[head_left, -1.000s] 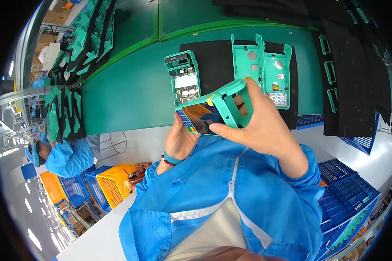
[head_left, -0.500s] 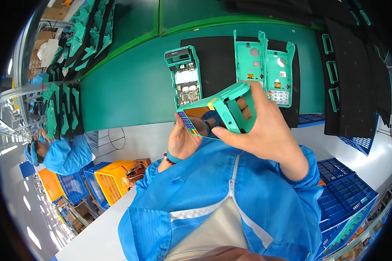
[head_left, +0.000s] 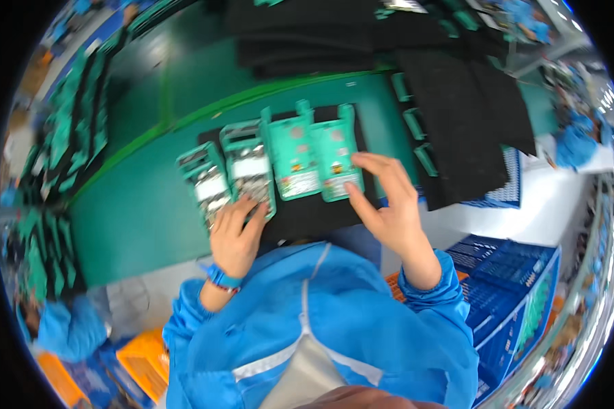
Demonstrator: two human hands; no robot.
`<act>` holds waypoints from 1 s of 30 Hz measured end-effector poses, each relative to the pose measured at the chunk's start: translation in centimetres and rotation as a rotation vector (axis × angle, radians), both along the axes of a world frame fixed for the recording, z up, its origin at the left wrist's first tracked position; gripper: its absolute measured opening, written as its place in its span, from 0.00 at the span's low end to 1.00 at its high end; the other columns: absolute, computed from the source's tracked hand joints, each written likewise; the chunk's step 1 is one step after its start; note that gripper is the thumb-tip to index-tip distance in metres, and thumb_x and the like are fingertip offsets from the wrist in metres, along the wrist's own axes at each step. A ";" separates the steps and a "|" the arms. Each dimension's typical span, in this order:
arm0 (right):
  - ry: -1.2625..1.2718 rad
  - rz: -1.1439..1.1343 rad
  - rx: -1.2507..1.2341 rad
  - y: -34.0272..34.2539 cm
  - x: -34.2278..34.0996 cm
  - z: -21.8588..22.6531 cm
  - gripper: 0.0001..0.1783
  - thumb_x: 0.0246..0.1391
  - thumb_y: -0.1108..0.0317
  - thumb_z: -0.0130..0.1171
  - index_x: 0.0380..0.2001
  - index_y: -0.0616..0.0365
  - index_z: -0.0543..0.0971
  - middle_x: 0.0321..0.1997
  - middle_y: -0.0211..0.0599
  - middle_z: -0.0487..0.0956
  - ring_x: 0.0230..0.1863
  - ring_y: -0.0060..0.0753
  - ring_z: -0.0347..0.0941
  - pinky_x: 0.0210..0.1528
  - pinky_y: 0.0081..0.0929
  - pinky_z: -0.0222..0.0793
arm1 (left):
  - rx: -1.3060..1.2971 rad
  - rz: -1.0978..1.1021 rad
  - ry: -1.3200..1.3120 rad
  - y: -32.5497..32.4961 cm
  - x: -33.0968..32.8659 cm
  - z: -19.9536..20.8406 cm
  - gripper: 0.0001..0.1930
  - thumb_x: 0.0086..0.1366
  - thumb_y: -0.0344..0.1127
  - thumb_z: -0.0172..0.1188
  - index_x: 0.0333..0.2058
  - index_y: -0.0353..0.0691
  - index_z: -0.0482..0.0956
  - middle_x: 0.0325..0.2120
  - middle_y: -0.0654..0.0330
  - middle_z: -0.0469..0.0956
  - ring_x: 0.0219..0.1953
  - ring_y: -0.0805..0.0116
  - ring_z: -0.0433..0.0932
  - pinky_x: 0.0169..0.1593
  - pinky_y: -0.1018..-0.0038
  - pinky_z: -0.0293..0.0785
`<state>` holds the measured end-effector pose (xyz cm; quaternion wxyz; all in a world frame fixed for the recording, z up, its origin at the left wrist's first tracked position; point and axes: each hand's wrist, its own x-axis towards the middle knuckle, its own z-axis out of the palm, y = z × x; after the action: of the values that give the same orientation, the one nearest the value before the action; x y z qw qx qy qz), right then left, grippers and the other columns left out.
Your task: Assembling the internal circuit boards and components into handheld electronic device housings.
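Note:
Two green device housings with white-and-grey inner parts lie side by side on a black mat: a left one (head_left: 209,184) and a right one (head_left: 248,166). Across the lower end of these two rest the fingers of my left hand (head_left: 234,238), stretched out over them. Two emptier green shell halves lie to their right, a left shell (head_left: 293,151) and a right shell (head_left: 333,153). My right hand (head_left: 393,211) is at the right shell's right edge, thumb and fingers apart. Motion blur hides whether its fingertips touch the shell.
The black mat (head_left: 307,219) lies on a green table (head_left: 126,228). More green frames stand on dark foam at left, and a black foam sheet (head_left: 450,123) hangs at right. Blue crates (head_left: 498,273) stand lower right, an orange crate (head_left: 145,361) lower left. A blue-sleeved person (head_left: 71,327) is at left.
The closed-up green device with keypad and screen has left my hands. A second filled housing now lies on the mat beside the first. Both hands moved to the mat; the view turned.

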<state>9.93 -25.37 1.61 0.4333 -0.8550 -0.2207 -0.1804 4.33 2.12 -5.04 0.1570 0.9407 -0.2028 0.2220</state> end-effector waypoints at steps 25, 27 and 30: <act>0.277 -0.865 0.589 -34.8 6.3 -0.9 0.31 0.68 0.44 0.52 0.49 0.68 0.76 0.38 0.33 0.78 0.38 0.29 0.73 0.42 0.23 0.70 | -0.059 0.046 0.091 -0.4 -0.5 -1.8 0.21 0.55 0.26 0.64 0.49 0.43 0.81 0.48 0.56 0.76 0.53 0.52 0.75 0.57 0.55 0.67; 0.345 -1.087 -0.028 -34.8 5.9 -2.9 0.27 0.66 0.49 0.56 0.42 0.68 0.80 0.34 0.42 0.83 0.36 0.28 0.80 0.38 0.23 0.71 | -0.054 0.049 0.109 -0.2 -0.7 -1.7 0.21 0.55 0.27 0.66 0.49 0.43 0.81 0.48 0.56 0.76 0.53 0.52 0.75 0.56 0.55 0.68; 0.491 -0.828 -0.070 -28.5 3.6 -1.7 0.23 0.62 0.54 0.63 0.30 0.70 0.82 0.22 0.42 0.82 0.27 0.27 0.81 0.33 0.24 0.72 | -0.060 0.051 0.098 -0.4 -1.0 -1.4 0.21 0.54 0.29 0.68 0.49 0.43 0.81 0.47 0.57 0.77 0.52 0.52 0.75 0.56 0.56 0.68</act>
<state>13.55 -53.87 -0.07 0.3355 -0.9023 0.2412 -0.1230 3.38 1.71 -6.41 0.1888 0.9502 -0.1640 0.1857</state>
